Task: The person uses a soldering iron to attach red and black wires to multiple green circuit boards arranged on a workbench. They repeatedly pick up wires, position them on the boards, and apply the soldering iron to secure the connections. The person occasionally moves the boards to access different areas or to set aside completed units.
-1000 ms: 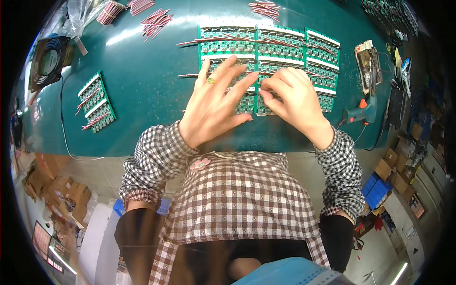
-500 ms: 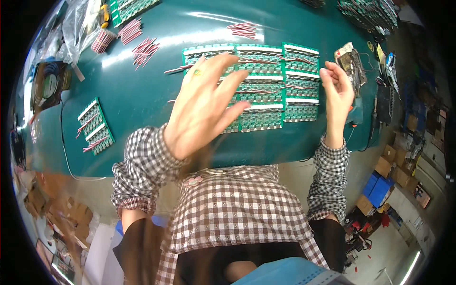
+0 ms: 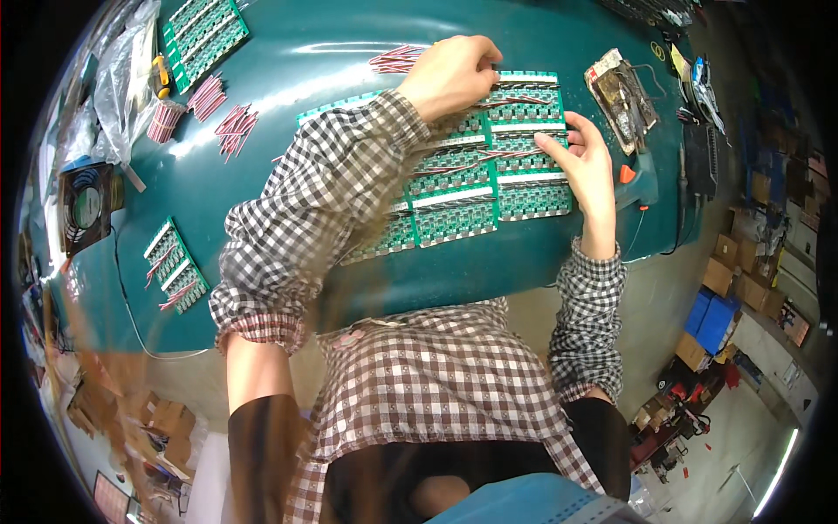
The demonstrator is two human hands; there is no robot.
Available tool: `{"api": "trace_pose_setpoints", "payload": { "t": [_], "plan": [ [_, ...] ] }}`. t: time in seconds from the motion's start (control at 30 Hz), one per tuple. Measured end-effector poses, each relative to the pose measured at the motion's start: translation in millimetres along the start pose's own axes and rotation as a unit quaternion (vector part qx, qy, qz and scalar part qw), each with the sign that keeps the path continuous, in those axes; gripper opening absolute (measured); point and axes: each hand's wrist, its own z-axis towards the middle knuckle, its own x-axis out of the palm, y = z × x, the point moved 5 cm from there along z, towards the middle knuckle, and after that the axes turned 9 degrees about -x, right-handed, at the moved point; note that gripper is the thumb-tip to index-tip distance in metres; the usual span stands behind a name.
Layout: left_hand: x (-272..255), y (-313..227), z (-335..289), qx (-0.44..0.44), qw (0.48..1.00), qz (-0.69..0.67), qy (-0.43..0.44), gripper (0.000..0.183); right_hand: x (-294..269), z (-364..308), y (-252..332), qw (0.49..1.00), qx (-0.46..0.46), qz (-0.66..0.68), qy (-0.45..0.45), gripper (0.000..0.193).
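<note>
Boards [image 3: 489,175]: flat green panels, side by side on the teal table [image 3: 288,96], long axis running 3 to 9 o'clock. Your right hand [image 3: 583,162] lies flat at their 3 o'clock edge, fingers apart. Farther, at 12, your left hand [image 3: 449,74] pinches thin red wires [image 3: 397,59], fingers together.

Green circuit board panels [image 3: 489,179] with red wires lie flat in rows on the teal table.

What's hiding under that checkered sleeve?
Green circuit boards lie on the teal table. The left sleeve covers the left ones; only their edges show beside it. What lies beneath cannot be seen.
</note>
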Motion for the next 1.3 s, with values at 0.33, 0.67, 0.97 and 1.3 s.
{"api": "trace_pose_setpoints", "payload": {
  "t": [0.33,0.67,0.97,1.3],
  "plan": [
    [9.3,8.3,-0.7,-0.007,0.997,-0.076,-0.011,0.028,12.2,-11.1,4.6,0.958,0.009,0.280,0.056,0.045],
    [4.3,-0.6,-2.9,0.011,1.000,0.012,-0.012,0.033,16.2,-12.2,-10.3,0.993,-0.055,0.102,-0.014,0.059],
    [-3.4,4.9,-1.5,-0.001,0.998,0.012,-0.063,0.027,8.7,-25.3,31.8,0.977,-0.079,-0.193,-0.043,0.055],
    [-4.6,-2.5,-4.1,-0.014,0.996,0.060,-0.069,0.028,3.1,-34.3,58.9,0.945,-0.219,-0.237,-0.055,0.036]
  ]
}}
